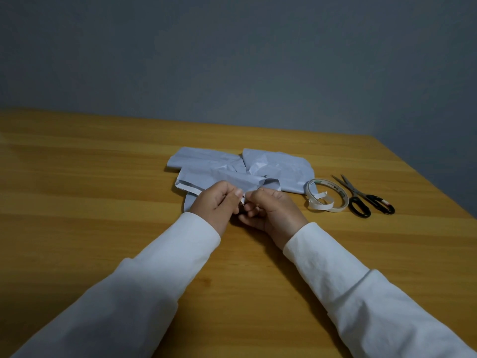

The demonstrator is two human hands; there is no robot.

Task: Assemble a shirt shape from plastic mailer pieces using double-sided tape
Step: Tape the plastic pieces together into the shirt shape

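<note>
grey mailer pieces [278, 166], black-handled scissors [361, 200]

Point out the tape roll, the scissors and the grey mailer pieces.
tape roll [343, 200]: head view, on its right rim.
scissors [359, 208]: head view, on a black handle loop.
grey mailer pieces [278, 167]: head view, on the right-hand piece.

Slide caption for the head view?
Both hands pinch a white tape strip at the crumpled grey plastic mailer pieces.

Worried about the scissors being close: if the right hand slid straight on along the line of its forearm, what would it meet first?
Probably the mailer pieces: the right hand points up and left, straight into them. The scissors and tape roll lie off to its right, outside that line, though depth is hard to judge.
</note>
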